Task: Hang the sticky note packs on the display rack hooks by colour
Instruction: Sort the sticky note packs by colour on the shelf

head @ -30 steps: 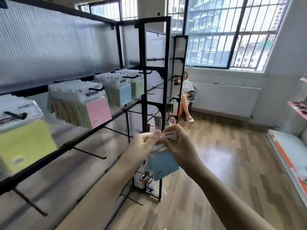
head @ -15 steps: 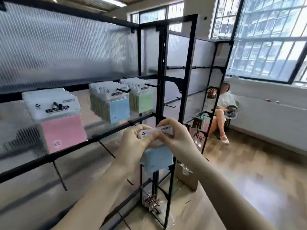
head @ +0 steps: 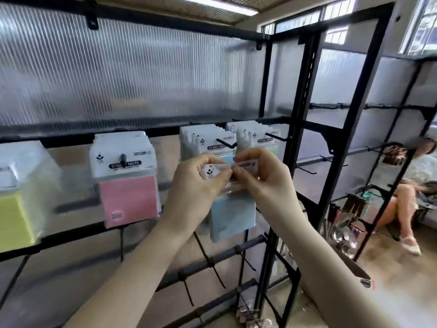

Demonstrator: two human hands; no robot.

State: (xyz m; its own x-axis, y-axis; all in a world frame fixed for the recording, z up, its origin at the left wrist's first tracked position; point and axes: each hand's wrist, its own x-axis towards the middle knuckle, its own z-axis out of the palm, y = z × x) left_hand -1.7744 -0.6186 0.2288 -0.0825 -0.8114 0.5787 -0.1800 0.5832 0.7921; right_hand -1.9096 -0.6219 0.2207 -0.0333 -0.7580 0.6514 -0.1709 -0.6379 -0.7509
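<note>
Blue pack: we pinch its white header with left hand and right hand, in front of the blue stack's hook. Rack hooks also carry, from the left: yellow packs, pink packs, and green packs at the right end.

Held pack before hanging packs
</note>
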